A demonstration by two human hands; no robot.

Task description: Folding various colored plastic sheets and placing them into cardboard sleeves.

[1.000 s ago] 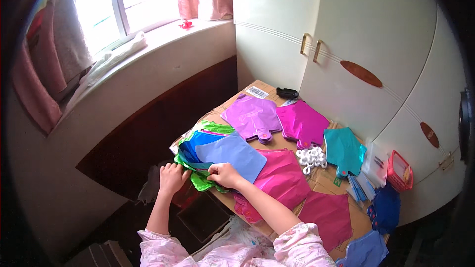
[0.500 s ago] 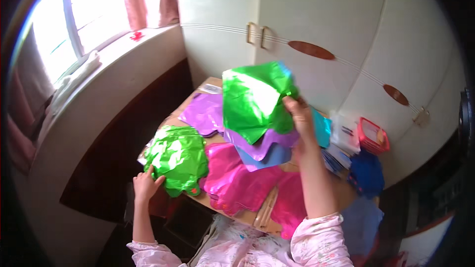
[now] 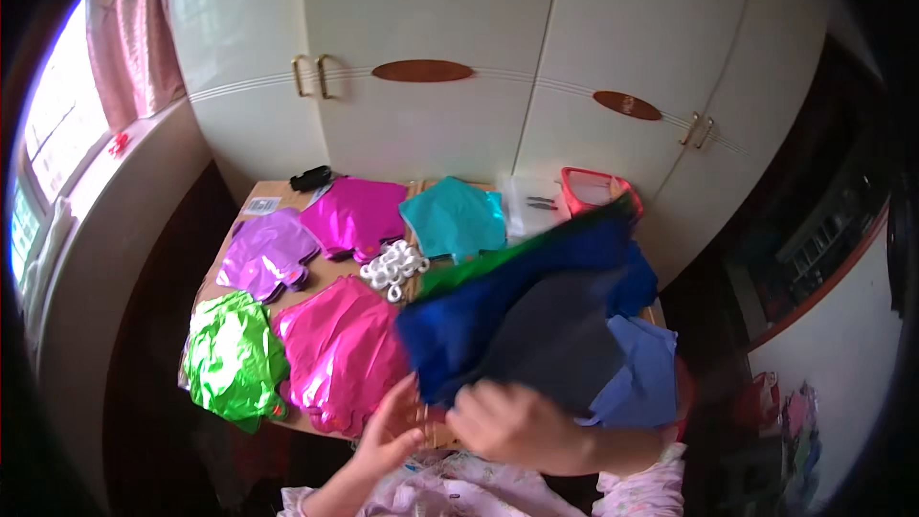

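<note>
My right hand grips a stack of flat foil balloons, dark blue on top with a green edge and a lighter blue one beneath, held above the right half of the wooden table. My left hand reaches up at the near edge of that stack, touching its lower corner next to the hot pink foil pile. A crumpled green foil pile lies at the near left corner.
Further back on the table lie a purple foil pile, a magenta one, a teal one, a cluster of white rings, a black object and a red-rimmed clear box. White wardrobe doors stand behind; a window is at left.
The view has swung right. The green foil my right hand held up is gone; it now grips a blue stack over the table's right side. My left hand left the green pile and reached that stack.
</note>
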